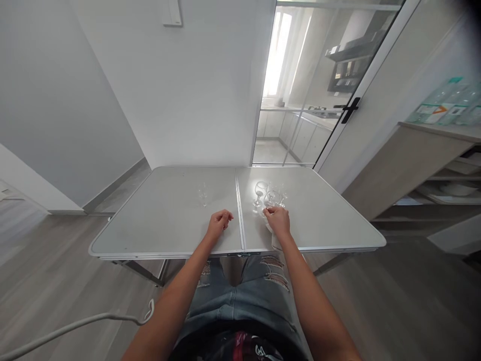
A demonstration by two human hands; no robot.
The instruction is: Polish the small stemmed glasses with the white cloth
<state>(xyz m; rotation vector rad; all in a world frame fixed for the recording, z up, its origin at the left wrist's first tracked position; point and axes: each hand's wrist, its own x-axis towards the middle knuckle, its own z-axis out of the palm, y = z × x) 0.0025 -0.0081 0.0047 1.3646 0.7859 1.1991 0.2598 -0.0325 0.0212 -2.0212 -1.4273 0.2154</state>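
Right grip [277, 220] against clear rounded wineglass [272, 198], smooth grey table [169, 220]

- Bare left hand [220, 223] lay palm down, with the fingers curled loosely into a half fist and the knuckles uppermost.
- Bare right hand [277, 220] lay palm down, slightly farther forward than the left. Its fingers were bent downward and the fingertips were hidden, so the grip could not be resolved.
- The two hands were near each other but not touching.
- Bare left forearm [184, 286] and bare right forearm [304, 281] were extended forward, converging slightly toward the hands. Both wrists were roughly straight.
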